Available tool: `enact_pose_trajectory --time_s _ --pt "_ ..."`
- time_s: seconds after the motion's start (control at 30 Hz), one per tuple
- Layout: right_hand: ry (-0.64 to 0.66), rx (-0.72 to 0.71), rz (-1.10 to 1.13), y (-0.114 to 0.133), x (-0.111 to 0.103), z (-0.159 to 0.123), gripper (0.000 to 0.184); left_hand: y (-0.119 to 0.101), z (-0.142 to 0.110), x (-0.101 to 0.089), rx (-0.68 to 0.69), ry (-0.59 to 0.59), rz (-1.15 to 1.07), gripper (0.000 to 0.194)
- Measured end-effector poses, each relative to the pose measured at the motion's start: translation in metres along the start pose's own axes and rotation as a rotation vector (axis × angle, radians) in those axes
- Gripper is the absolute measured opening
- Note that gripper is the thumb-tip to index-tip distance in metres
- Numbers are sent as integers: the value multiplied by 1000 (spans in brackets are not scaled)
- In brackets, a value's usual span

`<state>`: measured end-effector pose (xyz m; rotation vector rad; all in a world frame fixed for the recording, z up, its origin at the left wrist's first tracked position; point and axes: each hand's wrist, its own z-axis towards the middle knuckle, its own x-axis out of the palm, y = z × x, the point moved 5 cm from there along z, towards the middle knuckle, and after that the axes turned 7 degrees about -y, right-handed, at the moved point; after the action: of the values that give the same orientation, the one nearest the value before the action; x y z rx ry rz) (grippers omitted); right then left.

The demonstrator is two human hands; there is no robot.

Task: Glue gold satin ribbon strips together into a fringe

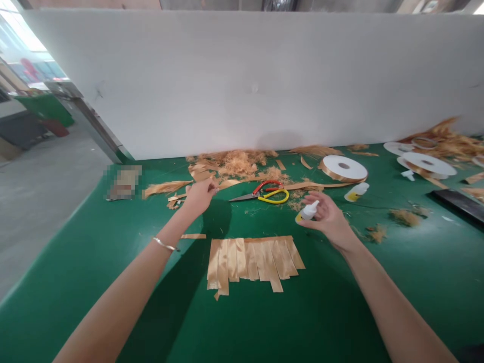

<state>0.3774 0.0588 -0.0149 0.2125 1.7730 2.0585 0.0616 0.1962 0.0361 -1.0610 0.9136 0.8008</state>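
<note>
My right hand (329,218) has its fingers and thumb around a small white glue bottle (307,213) with a yellow label, tilted, its nozzle pointing up. My left hand (201,195) is closed in a pinch above the table, close to a strip of gold ribbon (230,183); whatever lies between its fingertips is too small to make out. Below and between both hands lies a row of gold ribbon pieces (251,259), side by side along a top strip, their lower ends uneven. Scissors (260,193) with one red and one yellow handle rest between the hands, blades toward the left.
A ribbon spool (344,168) and a second glue bottle (356,192) stand right of centre. More spools (429,164) and a black object (459,206) are at the right. Frayed fibres (242,164) lie along the white panel (245,80). The green table (94,282) drops off at left.
</note>
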Motion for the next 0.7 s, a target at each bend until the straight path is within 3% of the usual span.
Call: enact_pose_trajectory --time_s 0.13,0.2,0.27,0.33,0.4,0.47,0.53,0.6,0.7 --pt "-66 -75 51 16 -20 6 88 -3 -30 -21 28 -65 -154 5" --pt "-174 -168 24 32 -30 3 84 -10 -50 -28 72 -98 -330 7" --pt "-381 -321 -82 57 -35 -9 60 -18 -73 -29 77 -120 -348 8" --pt "-539 -419 -228 80 -25 -29 26 -29 -95 -26 87 -124 -349 9" --pt "-388 -323 -283 91 4 -42 17 -40 -115 -21 119 -152 -356 11" --pt "63 -80 -240 86 51 -54 27 -49 -132 -16 120 -168 -395 12" --pt "369 116 -123 79 87 -67 44 -56 -145 -12 144 -149 -424 12" --pt "478 187 -3 78 107 -73 45 -61 -157 -10 173 -119 -434 11" --pt "463 148 6 81 113 -70 28 -63 -170 -10 148 -58 -506 6"
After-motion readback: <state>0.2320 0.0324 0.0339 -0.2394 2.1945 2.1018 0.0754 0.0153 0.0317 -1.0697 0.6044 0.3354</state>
